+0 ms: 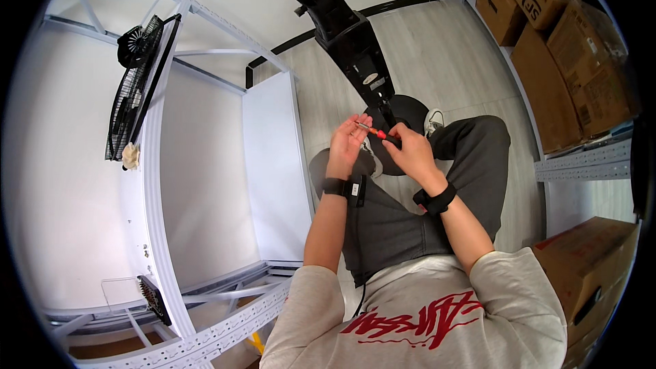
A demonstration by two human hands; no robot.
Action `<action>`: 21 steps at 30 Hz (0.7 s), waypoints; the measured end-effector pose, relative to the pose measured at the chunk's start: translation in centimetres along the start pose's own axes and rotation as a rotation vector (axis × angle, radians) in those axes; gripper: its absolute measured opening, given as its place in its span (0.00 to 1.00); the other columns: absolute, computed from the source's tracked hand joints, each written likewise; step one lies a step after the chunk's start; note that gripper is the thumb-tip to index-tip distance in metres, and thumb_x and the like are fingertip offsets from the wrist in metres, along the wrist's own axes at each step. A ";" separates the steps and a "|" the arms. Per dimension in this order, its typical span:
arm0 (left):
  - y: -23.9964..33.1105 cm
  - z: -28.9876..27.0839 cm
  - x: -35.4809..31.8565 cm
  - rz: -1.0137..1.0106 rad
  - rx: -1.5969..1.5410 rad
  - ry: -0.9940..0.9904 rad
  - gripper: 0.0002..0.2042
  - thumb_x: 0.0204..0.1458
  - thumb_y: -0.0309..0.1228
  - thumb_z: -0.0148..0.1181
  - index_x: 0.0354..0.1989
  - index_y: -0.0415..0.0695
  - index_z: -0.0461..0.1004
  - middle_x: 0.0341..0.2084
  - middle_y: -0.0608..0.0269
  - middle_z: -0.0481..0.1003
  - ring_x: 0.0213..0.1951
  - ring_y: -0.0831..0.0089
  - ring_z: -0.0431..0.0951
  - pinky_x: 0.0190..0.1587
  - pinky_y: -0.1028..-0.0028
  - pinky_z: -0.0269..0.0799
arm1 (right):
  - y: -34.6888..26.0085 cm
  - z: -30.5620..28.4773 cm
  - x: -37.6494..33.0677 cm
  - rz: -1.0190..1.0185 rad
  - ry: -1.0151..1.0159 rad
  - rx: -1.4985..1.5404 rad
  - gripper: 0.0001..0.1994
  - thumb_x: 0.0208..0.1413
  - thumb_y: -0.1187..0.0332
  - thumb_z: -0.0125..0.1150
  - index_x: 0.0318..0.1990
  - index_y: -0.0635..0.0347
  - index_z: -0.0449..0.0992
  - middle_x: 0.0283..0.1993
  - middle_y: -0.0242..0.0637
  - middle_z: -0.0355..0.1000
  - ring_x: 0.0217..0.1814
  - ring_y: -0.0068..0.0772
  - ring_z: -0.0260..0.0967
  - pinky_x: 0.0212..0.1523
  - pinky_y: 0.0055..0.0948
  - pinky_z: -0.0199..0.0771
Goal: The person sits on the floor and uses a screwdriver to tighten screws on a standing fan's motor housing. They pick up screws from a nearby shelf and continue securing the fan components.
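Note:
Between my legs, my right hand (410,152) is closed around the black handle of a screwdriver (381,134) with a red section and a metal shaft. The shaft points up and left toward my left hand (350,140). That hand is palm up with its fingers partly spread, and the metal end lies at its fingers. Whether they touch the tip is too small to tell. Just beyond both hands, the narrow lower end of a long black jointed piece of equipment (355,55) comes down to a dark rounded part (410,111).
On the left stands a white metal rack (167,164) with a black fan (133,48) and a small dark brush-like piece (154,299) on it. Cardboard boxes (547,89) fill a shelf at the right; another carton (588,266) is below. My crossed legs (471,157) flank the work area on the wooden floor (437,41).

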State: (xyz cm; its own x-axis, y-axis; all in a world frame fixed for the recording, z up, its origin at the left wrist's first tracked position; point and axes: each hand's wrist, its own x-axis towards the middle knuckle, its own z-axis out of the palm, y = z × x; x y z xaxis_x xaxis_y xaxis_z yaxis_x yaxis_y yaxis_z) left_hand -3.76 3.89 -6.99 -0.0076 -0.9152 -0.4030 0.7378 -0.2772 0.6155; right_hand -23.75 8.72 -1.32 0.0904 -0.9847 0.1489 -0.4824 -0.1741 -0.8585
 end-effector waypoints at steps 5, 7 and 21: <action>-1.2 -0.8 -0.6 -0.023 -0.047 0.046 0.14 0.61 0.21 0.47 0.52 0.27 0.61 0.54 0.37 0.67 0.58 0.47 0.69 0.64 0.57 0.66 | 0.8 0.3 -0.9 0.033 -0.046 -0.025 0.11 0.51 0.66 0.65 0.36 0.62 0.71 0.33 0.49 0.76 0.35 0.54 0.74 0.34 0.45 0.73; -1.6 -1.2 -0.7 -0.026 -0.057 0.047 0.16 0.61 0.21 0.46 0.55 0.26 0.59 0.55 0.36 0.66 0.58 0.47 0.69 0.65 0.57 0.66 | 1.2 0.6 -1.2 0.043 -0.053 -0.034 0.11 0.51 0.66 0.65 0.36 0.62 0.71 0.32 0.49 0.75 0.36 0.55 0.74 0.34 0.46 0.73; -1.9 -2.5 -1.2 -0.033 0.005 -0.051 0.17 0.58 0.20 0.51 0.54 0.27 0.61 0.57 0.36 0.65 0.60 0.49 0.67 0.65 0.58 0.64 | 2.6 1.9 -2.0 0.102 -0.113 -0.075 0.11 0.51 0.66 0.65 0.36 0.62 0.71 0.32 0.49 0.76 0.36 0.55 0.74 0.35 0.47 0.73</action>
State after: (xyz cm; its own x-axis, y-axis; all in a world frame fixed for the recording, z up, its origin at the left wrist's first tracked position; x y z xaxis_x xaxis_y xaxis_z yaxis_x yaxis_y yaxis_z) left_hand -3.42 6.27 -9.34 -0.0663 -0.9194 -0.3878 0.7333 -0.3084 0.6059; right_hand -23.54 10.26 -4.72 0.1333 -0.9911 0.0028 -0.5571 -0.0773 -0.8268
